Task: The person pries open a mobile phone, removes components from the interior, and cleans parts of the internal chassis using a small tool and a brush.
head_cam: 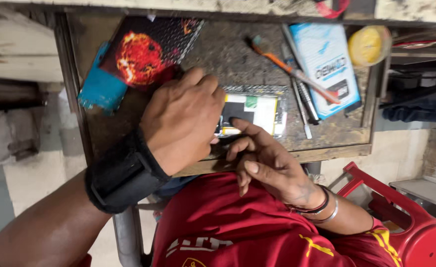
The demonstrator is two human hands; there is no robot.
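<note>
Up at the table's far right lies a flat rectangular package (326, 64), pale blue and white with a dark patch near its lower end, tilted slightly. At far left, a dark rectangular printed cover (146, 49) showing a fiery orange-red ball, a bright blue piece beside it. In the middle, an opened device (255, 110), its inside bearing white, black, yellow and green labels, half hidden.

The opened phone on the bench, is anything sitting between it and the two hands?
Nothing visible. The left hand lies over the near left part of the opened phone, hiding that end, and the right hand has a fingertip on its near edge. The brush and pens lie off to the far side.
</note>
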